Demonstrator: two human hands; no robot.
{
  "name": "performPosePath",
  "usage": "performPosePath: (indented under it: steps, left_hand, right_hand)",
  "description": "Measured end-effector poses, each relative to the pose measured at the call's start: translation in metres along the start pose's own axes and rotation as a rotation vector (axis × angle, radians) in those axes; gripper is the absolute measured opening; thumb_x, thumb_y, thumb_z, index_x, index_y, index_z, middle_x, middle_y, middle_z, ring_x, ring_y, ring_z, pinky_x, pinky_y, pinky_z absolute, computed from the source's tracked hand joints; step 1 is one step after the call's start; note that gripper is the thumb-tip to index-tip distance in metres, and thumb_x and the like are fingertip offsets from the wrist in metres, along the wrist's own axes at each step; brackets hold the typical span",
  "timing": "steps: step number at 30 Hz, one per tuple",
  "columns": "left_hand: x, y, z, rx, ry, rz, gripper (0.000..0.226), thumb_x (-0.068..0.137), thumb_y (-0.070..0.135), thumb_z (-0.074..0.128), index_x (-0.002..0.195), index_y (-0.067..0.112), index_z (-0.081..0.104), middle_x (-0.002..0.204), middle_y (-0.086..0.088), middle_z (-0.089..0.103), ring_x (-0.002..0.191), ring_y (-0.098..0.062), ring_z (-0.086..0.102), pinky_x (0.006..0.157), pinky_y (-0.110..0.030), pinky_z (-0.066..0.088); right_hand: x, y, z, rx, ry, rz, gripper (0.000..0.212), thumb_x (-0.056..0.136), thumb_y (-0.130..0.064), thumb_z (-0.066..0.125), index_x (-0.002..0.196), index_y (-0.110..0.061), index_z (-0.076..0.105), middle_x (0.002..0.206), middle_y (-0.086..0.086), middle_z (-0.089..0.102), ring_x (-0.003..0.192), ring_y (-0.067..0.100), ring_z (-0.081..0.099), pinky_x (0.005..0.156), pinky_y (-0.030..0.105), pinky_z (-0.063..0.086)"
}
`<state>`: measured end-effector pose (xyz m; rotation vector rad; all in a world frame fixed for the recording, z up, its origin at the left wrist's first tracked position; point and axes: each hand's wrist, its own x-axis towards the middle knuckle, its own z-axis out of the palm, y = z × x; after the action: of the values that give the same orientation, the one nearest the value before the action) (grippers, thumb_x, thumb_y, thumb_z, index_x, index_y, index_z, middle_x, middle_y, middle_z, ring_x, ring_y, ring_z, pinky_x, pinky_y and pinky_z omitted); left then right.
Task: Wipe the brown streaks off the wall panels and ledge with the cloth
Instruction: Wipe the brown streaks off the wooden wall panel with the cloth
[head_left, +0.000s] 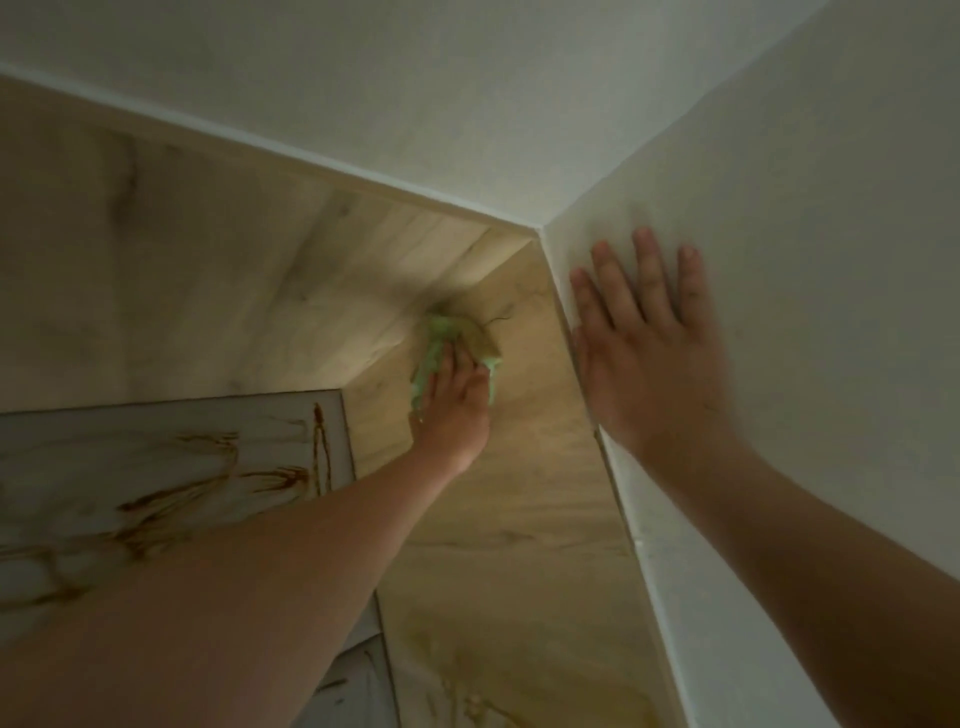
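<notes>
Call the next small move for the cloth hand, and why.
Probably bring the left hand and cloth down-left onto the ledge: heavy brown streaks cover it, while the panels around the cloth show little brown. The right hand, flat on the white wall, can brace.

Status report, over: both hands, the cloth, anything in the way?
Left hand holds green cloth against beige panel, near corner. Right hand flat on white wall. Brown streaks unwiped on grey panel. Nothing in the way.
</notes>
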<state>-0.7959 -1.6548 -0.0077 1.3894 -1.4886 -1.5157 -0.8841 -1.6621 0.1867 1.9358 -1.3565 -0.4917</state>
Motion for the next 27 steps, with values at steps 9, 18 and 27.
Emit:
performPosePath:
  steps: [9,18,27]
  left_hand:
    - [0.003,0.022,0.01,-0.004,0.254,0.515,0.058,0.108,0.036,0.012,0.162,0.015,0.01,0.163,0.012,-0.008,0.153,0.002,-0.02,0.129,-0.051,-0.003]
    - [0.049,-0.036,0.027,-0.205,0.399,0.237,0.068,0.101,0.04,0.009,0.163,0.015,0.024,0.172,-0.003,0.018,0.158,-0.011,0.005,0.129,-0.039,-0.002]
    - [0.067,-0.094,0.035,-0.318,0.322,0.042,0.055,0.112,0.027,0.02,0.163,0.007,0.014,0.172,-0.01,0.009,0.159,-0.022,0.002,0.129,-0.037,-0.003]
  right_hand:
    - [0.0,-0.01,0.001,-0.136,-0.05,-0.056,0.056,0.11,-0.036,0.026,0.158,-0.01,0.039,0.167,0.013,0.03,0.157,0.038,0.015,0.127,0.054,-0.007]
    - [0.002,-0.024,0.009,-0.238,-0.139,-0.066,0.071,0.109,-0.049,0.013,0.162,-0.003,0.021,0.171,0.011,0.019,0.158,0.043,-0.002,0.124,0.064,-0.007]
    - [0.01,-0.037,0.007,-0.252,-0.192,-0.062,0.074,0.107,-0.046,0.026,0.158,0.008,0.023,0.169,0.021,0.019,0.156,0.049,0.0,0.124,0.067,-0.004]
